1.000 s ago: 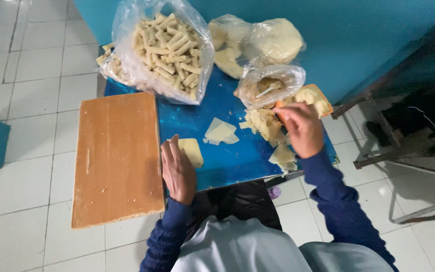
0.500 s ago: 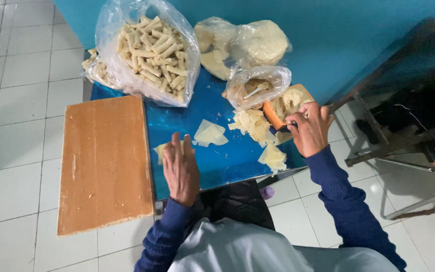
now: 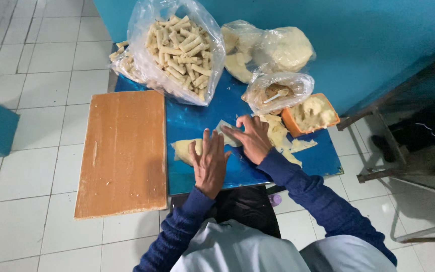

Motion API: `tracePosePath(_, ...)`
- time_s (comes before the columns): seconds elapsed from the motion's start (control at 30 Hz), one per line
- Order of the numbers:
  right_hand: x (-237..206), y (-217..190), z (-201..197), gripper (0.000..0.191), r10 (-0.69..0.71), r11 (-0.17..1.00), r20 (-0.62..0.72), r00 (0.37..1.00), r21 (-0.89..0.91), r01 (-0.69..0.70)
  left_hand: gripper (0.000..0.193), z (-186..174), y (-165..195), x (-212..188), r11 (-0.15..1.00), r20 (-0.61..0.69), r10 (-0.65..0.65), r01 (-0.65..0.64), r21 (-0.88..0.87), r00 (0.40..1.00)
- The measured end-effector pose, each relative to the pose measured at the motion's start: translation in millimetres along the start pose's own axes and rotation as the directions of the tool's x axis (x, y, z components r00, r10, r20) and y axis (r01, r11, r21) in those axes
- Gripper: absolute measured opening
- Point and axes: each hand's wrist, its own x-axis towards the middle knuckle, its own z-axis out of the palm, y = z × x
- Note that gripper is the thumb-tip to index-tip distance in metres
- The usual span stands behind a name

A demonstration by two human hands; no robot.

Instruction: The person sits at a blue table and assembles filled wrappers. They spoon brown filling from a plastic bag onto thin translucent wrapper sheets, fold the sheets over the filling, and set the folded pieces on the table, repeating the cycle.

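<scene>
My left hand (image 3: 209, 162) lies flat, fingers spread, on a pale dough sheet (image 3: 183, 149) on the blue table top (image 3: 197, 121). My right hand (image 3: 251, 138) rests just to its right, fingers on a second thin dough sheet (image 3: 226, 132). More dough pieces (image 3: 284, 138) lie to the right of that hand. Beside them stands an orange tub (image 3: 312, 114) of pale filling. A clear bag (image 3: 277, 91) with a white spoon inside sits behind my right hand.
A wooden board (image 3: 122, 151) covers the table's left part. A big clear bag of rolled sticks (image 3: 177, 48) stands at the back, with bags of dough (image 3: 278, 48) to its right. A metal frame (image 3: 409, 166) stands on the tiled floor at right.
My right hand has left the orange tub and come left onto a dough sheet beside my left hand. The left hand stays flat on its sheet.
</scene>
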Motion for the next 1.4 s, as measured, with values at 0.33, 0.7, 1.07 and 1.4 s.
tracePosePath(0.33, 21, 30, 8, 0.068, -0.112, 0.914, -0.02, 0.993, -0.395, 0.095, 0.052, -13, 3, 3, 0.998, -0.037, 0.005, -0.007, -0.057, 0.999)
tracePosePath(0.7, 18, 33, 9, 0.073, -0.005, 0.949, 0.048, 0.999, -0.313, 0.019, 0.05, -14, 3, 3, 0.998, -0.045, -0.001, -0.001, -0.06, 0.999)
tracePosePath(1.07, -2, 29, 4, 0.071, 0.012, 0.949, 0.099, 0.995, -0.315, 0.02, 0.049, -11, 5, 5, 0.998, -0.045, -0.017, 0.014, -0.055, 0.999)
tracePosePath(1.4, 20, 100, -57, 0.04, 0.179, 0.934, -0.101, 0.979, -0.295, -0.201, 0.025, -18, -4, 26, 0.991, -0.097, -0.024, 0.01, -0.137, 0.995)
